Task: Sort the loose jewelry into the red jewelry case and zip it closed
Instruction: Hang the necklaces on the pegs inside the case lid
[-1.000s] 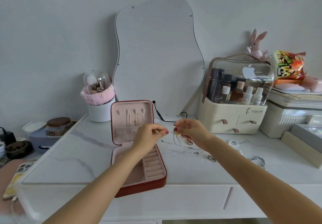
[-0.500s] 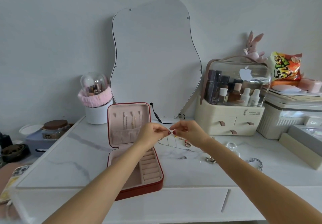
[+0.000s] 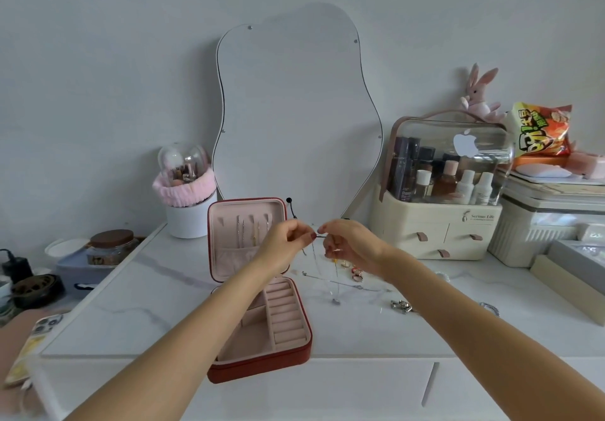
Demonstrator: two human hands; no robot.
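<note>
The person's left hand [image 3: 284, 245] and right hand [image 3: 348, 244] are raised above the white marble tabletop [image 3: 147, 303], nearly fingertip to fingertip, each pinching one end of a thin necklace chain [image 3: 316, 258] that hangs down between them in a fine loop; its small pendant [image 3: 335, 301] sits low, at or just above the table surface, though contact cannot be told. The red jewelry case [image 3: 262, 360] lies open at about 7 o'clock from the hands, its lid [image 3: 245, 237] upright just behind the left hand, with several chains hanging on the pink lining inside it. The base shows pink ring rolls on its right side and a plain compartment on its left. Loose jewelry remains on the tabletop: a few rings [image 3: 357, 275] just under the right hand at about 5 o'clock, a thin bar-like chain [image 3: 343, 285] lying beside them, and a silver clasp piece [image 3: 401, 306] next to the right forearm. At 12 o'clock a wavy mirror [image 3: 294, 119] leans on the wall, and at 2 o'clock stands a cosmetics organizer [image 3: 435, 224] with a clear lid.
</note>
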